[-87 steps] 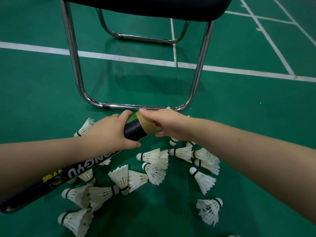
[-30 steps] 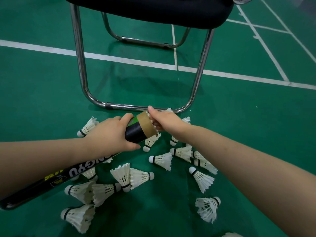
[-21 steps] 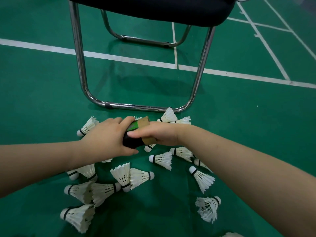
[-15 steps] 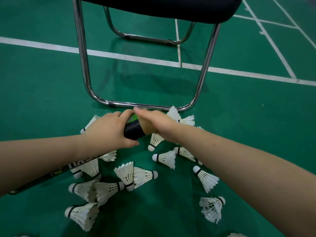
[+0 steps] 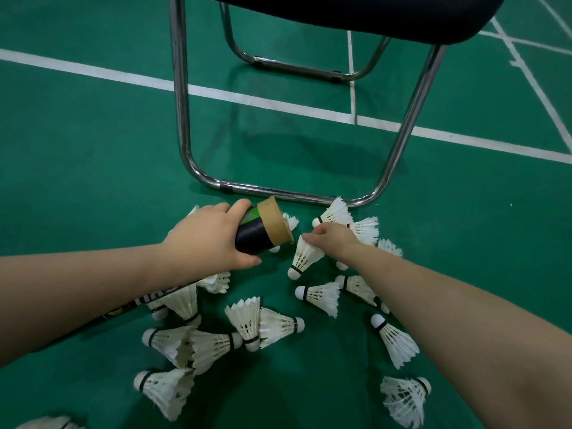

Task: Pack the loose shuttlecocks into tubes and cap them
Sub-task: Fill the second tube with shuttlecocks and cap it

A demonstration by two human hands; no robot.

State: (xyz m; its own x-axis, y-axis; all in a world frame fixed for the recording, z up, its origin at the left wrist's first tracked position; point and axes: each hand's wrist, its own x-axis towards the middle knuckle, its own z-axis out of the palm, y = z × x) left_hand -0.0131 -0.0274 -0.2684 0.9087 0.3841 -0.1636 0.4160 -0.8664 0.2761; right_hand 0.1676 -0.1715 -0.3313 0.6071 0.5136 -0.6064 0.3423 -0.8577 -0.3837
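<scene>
My left hand [image 5: 206, 239] grips a long black tube [image 5: 257, 232] near its brown cardboard mouth, which points up and to the right. Most of the tube runs back under my left forearm. Just right of the mouth, my right hand [image 5: 332, 239] pinches the feather skirt of a white shuttlecock [image 5: 303, 257], whose cork end points down toward the floor. Several loose white shuttlecocks [image 5: 263, 325] lie scattered on the green floor below and around both hands. No cap is in view.
A chair with a chrome tube frame [image 5: 284, 193] and a dark seat [image 5: 356, 13] stands directly beyond the hands, its floor bar close to the tube mouth. White court lines [image 5: 278, 102] cross the green floor behind it.
My right hand has left the tube mouth, dropped to the right and taken hold of a shuttlecock on the floor. The left hand still holds the tube, now tilted more upward.
</scene>
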